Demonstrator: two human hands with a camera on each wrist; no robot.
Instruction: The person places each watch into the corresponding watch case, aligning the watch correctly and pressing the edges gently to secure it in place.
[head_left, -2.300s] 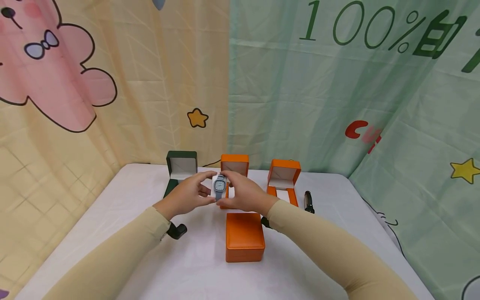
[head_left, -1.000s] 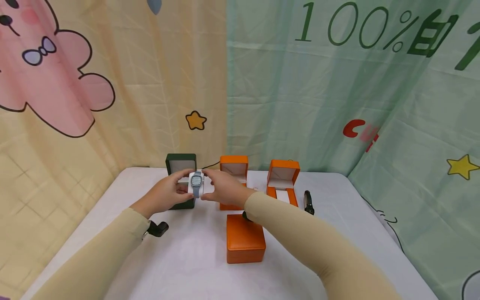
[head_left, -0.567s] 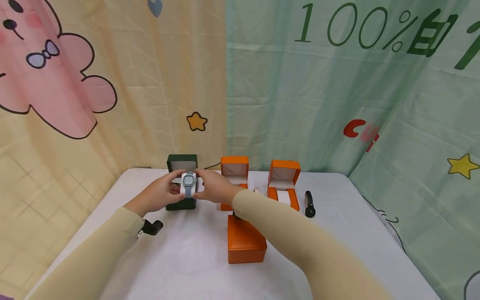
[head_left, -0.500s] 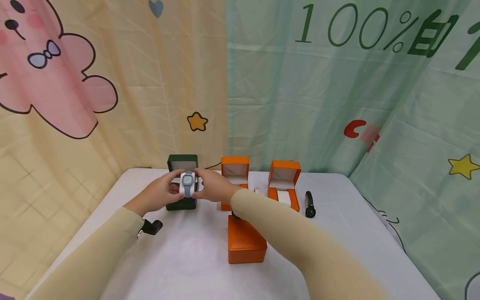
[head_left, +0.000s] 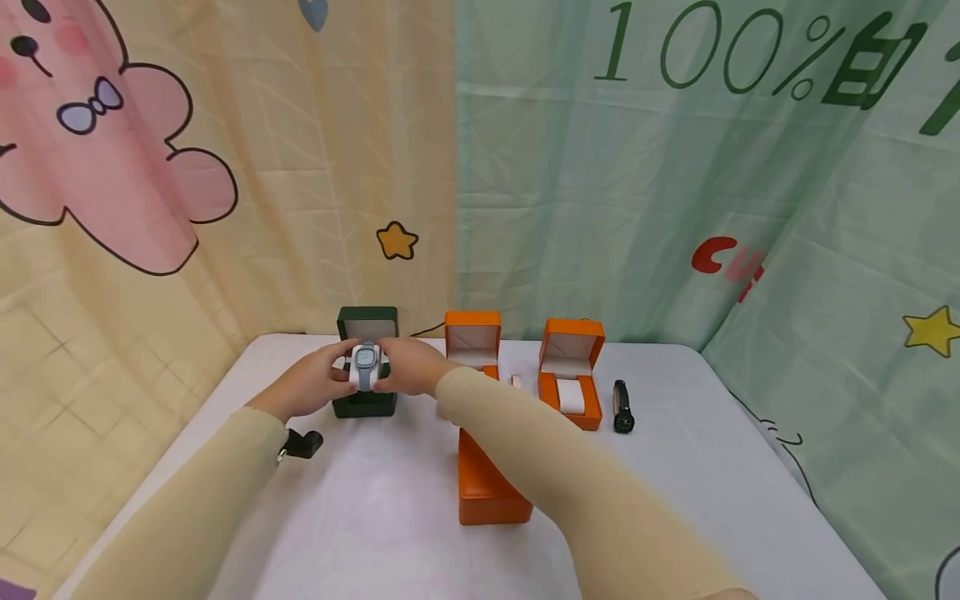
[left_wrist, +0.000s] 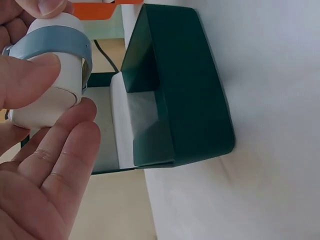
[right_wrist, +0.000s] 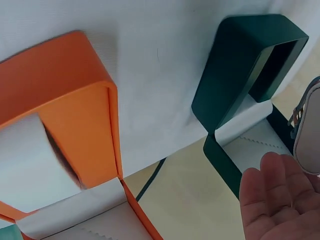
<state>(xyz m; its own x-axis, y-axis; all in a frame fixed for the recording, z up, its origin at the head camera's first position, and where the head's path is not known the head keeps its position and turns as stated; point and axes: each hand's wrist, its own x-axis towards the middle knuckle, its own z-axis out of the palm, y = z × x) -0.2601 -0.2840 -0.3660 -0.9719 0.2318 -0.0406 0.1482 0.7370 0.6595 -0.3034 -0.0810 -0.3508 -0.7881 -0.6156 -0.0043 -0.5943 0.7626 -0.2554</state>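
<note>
A light blue wristwatch [head_left: 365,357] is wrapped round a white watch cushion [left_wrist: 42,107]. My left hand [head_left: 302,388] grips the cushion from the left, with the thumb across the strap in the left wrist view. My right hand [head_left: 408,367] holds it from the right in the head view. Both hands stand over the front of a dark green watch box [head_left: 365,406], whose lid is raised. The cushion is apart from the box in the left wrist view. Inside the box, a hollow shows between green walls. My right thumb is hidden in the right wrist view.
Two orange watch boxes with raised lids stand right of the green one; the farther-right orange box [head_left: 550,390] holds a white cushion [head_left: 571,397]. A closed orange box [head_left: 493,502] sits nearer, partly under my right sleeve. A black wristwatch [head_left: 622,408] lies at the right.
Both hands have carried the watch on its cushion leftward, from before the middle orange box to over the green box. In the last half second they shift slightly further left.
</note>
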